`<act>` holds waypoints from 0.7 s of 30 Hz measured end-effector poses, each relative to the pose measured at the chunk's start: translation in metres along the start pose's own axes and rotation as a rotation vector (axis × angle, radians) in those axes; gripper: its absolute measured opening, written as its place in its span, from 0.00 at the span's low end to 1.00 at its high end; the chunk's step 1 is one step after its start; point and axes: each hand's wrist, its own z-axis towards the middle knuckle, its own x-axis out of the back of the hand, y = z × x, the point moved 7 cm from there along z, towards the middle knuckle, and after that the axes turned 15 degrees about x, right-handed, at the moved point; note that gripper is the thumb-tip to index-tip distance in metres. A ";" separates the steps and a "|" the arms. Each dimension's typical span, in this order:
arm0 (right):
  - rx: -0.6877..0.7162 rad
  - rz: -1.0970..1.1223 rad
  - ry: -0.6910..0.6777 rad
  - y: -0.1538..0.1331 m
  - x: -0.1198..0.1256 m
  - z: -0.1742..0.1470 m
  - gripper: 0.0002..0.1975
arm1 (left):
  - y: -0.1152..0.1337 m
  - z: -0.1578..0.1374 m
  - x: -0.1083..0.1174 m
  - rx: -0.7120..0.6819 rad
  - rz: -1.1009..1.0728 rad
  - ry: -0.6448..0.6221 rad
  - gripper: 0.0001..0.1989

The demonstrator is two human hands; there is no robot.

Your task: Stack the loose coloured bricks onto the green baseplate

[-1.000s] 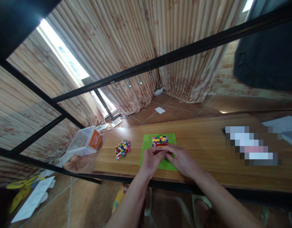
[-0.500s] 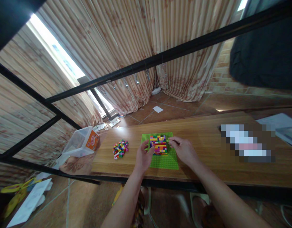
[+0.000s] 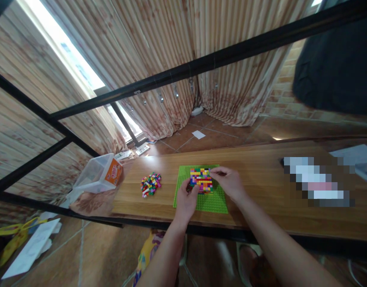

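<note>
A block of stacked, many-coloured toy bricks (image 3: 201, 180) stands on a green studded baseplate (image 3: 211, 205). My left hand (image 3: 187, 199) curls about its near left corner, with the thumb against the front and the fingers along the left side. At the far right corner of the block, my right hand (image 3: 229, 181) pinches with thumb and forefinger. A small toy brick seems to be between those fingertips, largely hidden by them. Left of the baseplate lies a loose heap of small toy bricks (image 3: 151, 184).
The wooden table (image 3: 261, 167) carries a blurred-out object (image 3: 314, 181) on the right and papers (image 3: 355, 157) at its right end. A clear plastic box (image 3: 93, 175) with an orange label stands to the left. A black metal bar (image 3: 171, 77) crosses above the table's far side.
My right hand has moved slightly farther away, up to the block's far right corner. My left hand has shifted nearer to me along the block's left side. The camera view has tilted slightly.
</note>
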 end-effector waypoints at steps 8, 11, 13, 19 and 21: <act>-0.175 0.179 0.101 0.010 -0.011 -0.004 0.15 | 0.003 -0.002 -0.004 0.042 -0.064 -0.013 0.16; -0.197 0.190 0.124 0.010 -0.013 -0.004 0.14 | 0.001 -0.001 -0.004 0.057 -0.080 -0.013 0.17; -0.203 0.192 0.137 0.011 -0.014 -0.005 0.14 | 0.000 0.000 -0.005 0.062 -0.076 -0.010 0.18; -0.190 0.188 0.168 0.012 -0.015 -0.006 0.10 | 0.002 -0.001 -0.003 0.045 -0.036 0.034 0.16; -0.169 0.180 0.177 0.010 -0.015 -0.005 0.09 | 0.002 0.000 -0.003 0.042 -0.052 0.028 0.16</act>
